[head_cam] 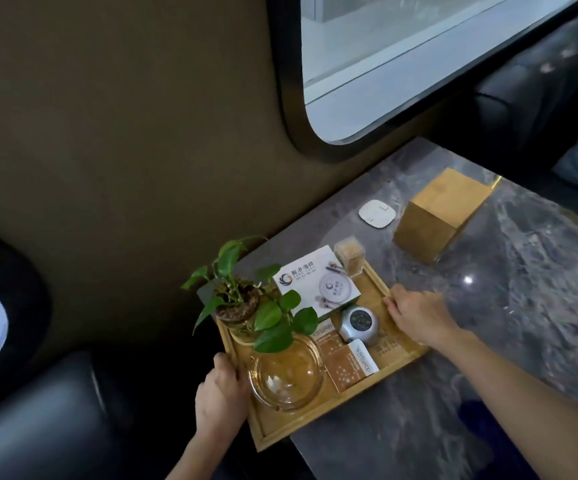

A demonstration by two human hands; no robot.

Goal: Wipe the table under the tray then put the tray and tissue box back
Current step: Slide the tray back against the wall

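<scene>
Wooden tray loaded, overhanging table corner; wooden tissue box behind, apart.

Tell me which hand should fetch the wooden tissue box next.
Right. The right hand grips the tray on the edge nearest the tissue box, which stands farther along the table on that side. The left hand holds the opposite edge, off the table's end, farthest away.

Dim interior, lit mainly by daylight from the window at top right, blown out to near white. Small bright glint on the glossy table, plus pale reflections across its right side. Wall murky, seat almost black. Wide-angle bending of straight lines toward the edges. Soft overall, slight blur on the right hand.
</scene>
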